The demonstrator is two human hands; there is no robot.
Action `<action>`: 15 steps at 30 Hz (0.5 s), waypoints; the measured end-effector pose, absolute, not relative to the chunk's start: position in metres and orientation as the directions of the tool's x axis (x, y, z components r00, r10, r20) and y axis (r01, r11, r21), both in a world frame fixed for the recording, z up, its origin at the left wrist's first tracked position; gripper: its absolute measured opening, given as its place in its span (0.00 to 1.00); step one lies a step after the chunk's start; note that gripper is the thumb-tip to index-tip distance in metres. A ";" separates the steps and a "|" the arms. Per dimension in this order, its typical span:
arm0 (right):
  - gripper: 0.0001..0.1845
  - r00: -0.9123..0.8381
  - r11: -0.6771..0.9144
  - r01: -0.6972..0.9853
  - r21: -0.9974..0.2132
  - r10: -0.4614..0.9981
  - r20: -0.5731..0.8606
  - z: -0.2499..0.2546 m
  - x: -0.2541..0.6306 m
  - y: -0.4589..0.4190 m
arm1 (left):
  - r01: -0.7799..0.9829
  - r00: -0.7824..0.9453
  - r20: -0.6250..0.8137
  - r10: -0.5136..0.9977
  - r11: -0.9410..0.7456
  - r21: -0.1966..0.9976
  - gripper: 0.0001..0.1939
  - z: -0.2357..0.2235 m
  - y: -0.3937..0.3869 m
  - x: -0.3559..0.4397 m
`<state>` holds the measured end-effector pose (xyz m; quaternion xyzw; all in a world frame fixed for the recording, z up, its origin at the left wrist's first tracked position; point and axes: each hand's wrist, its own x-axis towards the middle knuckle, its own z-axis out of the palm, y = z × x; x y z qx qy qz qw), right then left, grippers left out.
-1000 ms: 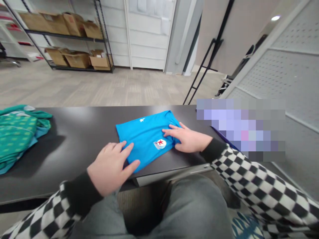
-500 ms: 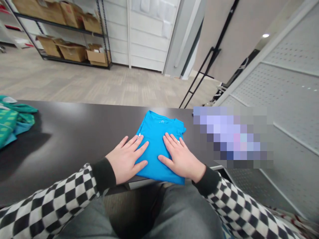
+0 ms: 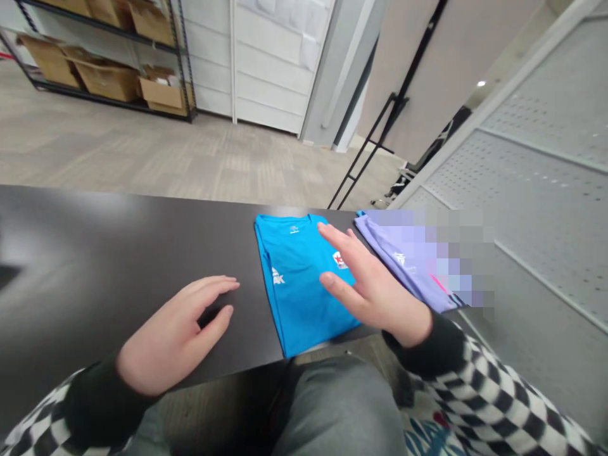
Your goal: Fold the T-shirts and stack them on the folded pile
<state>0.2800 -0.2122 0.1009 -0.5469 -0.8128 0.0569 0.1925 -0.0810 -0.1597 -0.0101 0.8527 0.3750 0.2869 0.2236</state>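
A blue T-shirt (image 3: pixel 304 297), folded into a rough rectangle, lies at the front edge of the dark table with its collar toward the far side. White lettering shows on its left part and a small red-and-white badge on its right. My left hand (image 3: pixel 178 332) hovers left of the shirt, apart from it, thumb and fingers parted and holding nothing. Over the shirt's right side is my right hand (image 3: pixel 370 282), its fingers stretched out and parted; it covers part of the cloth. Whether it touches the cloth I cannot tell.
A folded lavender garment (image 3: pixel 403 253), partly pixelated, lies at the table's right end beside a perforated grey panel (image 3: pixel 546 183). The dark table (image 3: pixel 118 253) extends left. Beyond it stand a shelf with cardboard boxes (image 3: pixel 107 76) and a black metal stand (image 3: pixel 375 142).
Both hands have come off the flat press on the blue T-shirt, the left moving away to the left. The shirt now lies turned and shows its badge. The view has shifted right.
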 end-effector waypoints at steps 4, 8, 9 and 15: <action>0.47 -0.118 0.158 0.951 -0.265 0.980 0.160 0.066 0.245 -0.181 | 0.518 0.596 0.348 0.724 -0.678 0.521 0.23 -0.020 -0.158 -0.077; 0.55 -0.105 0.085 0.965 -0.249 0.992 -0.069 0.019 0.250 -0.151 | 0.511 0.643 0.385 0.662 -0.745 0.428 0.23 -0.030 -0.157 -0.082; 0.55 -0.108 0.087 0.965 -0.249 0.992 -0.072 0.013 0.252 -0.148 | 0.511 0.649 0.386 0.655 -0.752 0.416 0.23 -0.033 -0.157 -0.084; 0.48 -0.075 0.096 0.905 -0.415 0.995 0.068 0.023 0.262 -0.159 | 0.509 0.657 0.391 0.644 -0.762 0.400 0.24 -0.041 -0.150 -0.089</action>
